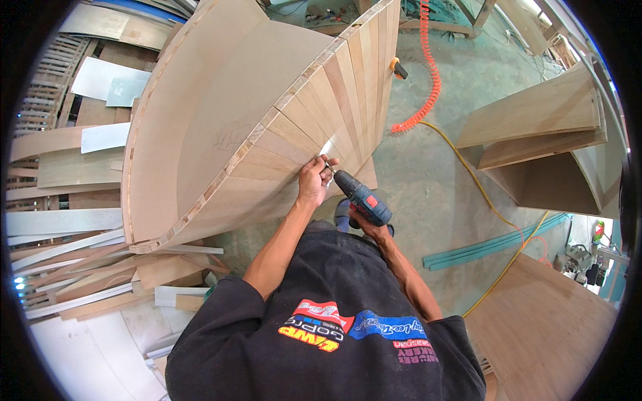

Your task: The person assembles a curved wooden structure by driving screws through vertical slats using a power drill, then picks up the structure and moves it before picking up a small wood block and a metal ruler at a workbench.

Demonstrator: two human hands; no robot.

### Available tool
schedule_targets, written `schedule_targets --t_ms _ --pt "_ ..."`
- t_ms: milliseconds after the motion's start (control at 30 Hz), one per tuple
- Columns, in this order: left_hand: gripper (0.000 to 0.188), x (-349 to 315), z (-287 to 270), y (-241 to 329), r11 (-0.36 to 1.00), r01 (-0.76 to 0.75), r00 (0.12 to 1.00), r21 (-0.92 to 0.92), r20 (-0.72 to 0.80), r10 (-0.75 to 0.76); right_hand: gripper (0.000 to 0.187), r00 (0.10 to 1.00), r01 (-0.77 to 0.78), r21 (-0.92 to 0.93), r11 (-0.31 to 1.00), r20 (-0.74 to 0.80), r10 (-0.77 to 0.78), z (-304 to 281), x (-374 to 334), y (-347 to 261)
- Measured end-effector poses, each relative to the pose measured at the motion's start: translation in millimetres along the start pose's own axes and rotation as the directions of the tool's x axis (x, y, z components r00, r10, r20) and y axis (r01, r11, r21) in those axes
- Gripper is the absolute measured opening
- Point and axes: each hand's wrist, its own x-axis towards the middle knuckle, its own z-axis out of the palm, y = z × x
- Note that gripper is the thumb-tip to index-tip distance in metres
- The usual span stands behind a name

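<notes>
A large curved wooden piece [257, 154], faced with narrow wood strips, stands tilted in front of me. My right hand [364, 224] is wrapped round the grip of a dark cordless drill [364, 198] with a red patch. Its tip points up and left toward the strips. My left hand [314, 179] is closed at the strip face, right by the drill's tip; what its fingers pinch is too small to make out. A small white piece [328, 146] shows at the fingertips against the wood. The drill hides part of my right hand.
An orange coiled hose [435, 80] and a yellow hose [461, 160] run over the concrete floor on the right. Wooden cabinet-like boxes [535, 120], teal strips [491, 247] and a plywood sheet [535, 321] lie right. Stacked boards [73, 220] fill the left. An orange-black clamp [398, 68] sits at the piece's far edge.
</notes>
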Motion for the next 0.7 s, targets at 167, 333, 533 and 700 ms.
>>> schedule_targets --t_ms 167,333,533,700 --pt "0.008 0.6 -3.4 -0.5 1.0 0.006 1.0 0.028 -0.005 -0.006 0.024 0.998 0.065 0.014 0.998 -0.025 -0.064 0.8 -1.4 -0.9" --pt "0.007 -0.5 0.2 0.8 0.999 0.01 1.0 0.035 -0.019 -0.009 0.025 0.999 0.027 -0.048 0.998 -0.036 -0.029 -0.7 -1.8 10.7" --pt "0.008 -2.4 3.6 2.7 0.999 0.031 0.999 0.038 -0.013 -0.03 0.02 0.997 0.073 -0.095 0.993 -0.027 -0.076 -2.9 2.8 15.4" --pt "0.008 -2.0 -1.3 1.8 0.999 0.041 0.999 0.028 0.004 -0.041 0.015 0.994 0.111 -0.048 0.993 -0.005 -0.112 -4.4 5.3 4.9"
